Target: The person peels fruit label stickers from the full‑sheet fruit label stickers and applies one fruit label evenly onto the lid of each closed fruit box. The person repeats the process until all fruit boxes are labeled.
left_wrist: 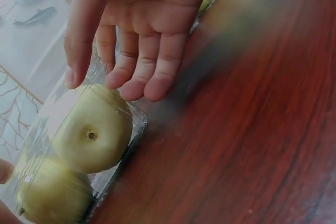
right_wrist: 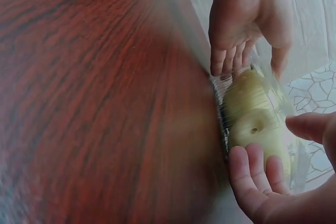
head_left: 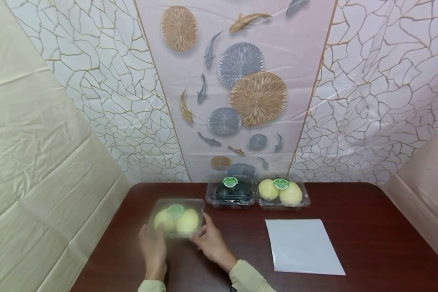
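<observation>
A clear plastic fruit box (head_left: 175,234) with two round pale yellow-green fruits (left_wrist: 92,129) inside is held between both hands, close over the table. A green round label (head_left: 175,211) is on its lid. My left hand (head_left: 154,249) grips the left end of the box; in the right wrist view its fingers reach down at the far end. The right end is gripped by my right hand (head_left: 213,243). Seen from the right wrist, the right hand's curled fingers (right_wrist: 252,171) lie along one side of the box, with another digit over the opposite side.
On the dark red-brown table (head_left: 222,267), a clear box with dark contents (head_left: 231,192) and another box with two pale yellow fruits (head_left: 282,192) stand side by side at the back. A white sheet (head_left: 303,245) lies at the right. Patterned cloth (head_left: 241,142) hangs behind the table.
</observation>
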Motion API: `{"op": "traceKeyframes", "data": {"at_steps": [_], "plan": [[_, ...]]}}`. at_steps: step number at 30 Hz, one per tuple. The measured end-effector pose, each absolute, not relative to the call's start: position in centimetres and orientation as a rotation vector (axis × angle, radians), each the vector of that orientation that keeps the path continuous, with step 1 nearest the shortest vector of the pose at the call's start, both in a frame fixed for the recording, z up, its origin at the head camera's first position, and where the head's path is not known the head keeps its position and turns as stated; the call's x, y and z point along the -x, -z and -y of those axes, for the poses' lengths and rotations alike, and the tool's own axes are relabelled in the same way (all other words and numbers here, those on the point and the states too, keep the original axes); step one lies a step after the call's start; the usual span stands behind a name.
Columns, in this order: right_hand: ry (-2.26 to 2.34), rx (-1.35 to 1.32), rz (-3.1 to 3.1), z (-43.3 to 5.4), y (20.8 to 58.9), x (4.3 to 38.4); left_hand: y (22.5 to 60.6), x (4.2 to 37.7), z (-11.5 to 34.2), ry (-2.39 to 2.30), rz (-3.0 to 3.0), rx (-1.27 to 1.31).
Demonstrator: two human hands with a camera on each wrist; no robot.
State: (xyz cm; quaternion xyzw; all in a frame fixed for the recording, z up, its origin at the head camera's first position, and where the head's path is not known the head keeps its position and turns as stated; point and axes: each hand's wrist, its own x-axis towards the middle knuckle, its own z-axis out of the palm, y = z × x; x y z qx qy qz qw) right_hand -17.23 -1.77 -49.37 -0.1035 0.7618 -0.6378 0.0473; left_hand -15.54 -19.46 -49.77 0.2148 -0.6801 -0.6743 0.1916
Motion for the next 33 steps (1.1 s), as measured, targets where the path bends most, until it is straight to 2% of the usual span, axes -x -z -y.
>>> {"op": "traceKeyframes", "data": {"at_steps": [33], "plan": [[2.056, 0.171, -2.112, 2.3, 49.7, 18.8, 50.9, 18.7, 19.0, 1.73, 1.985, -0.568]]}}
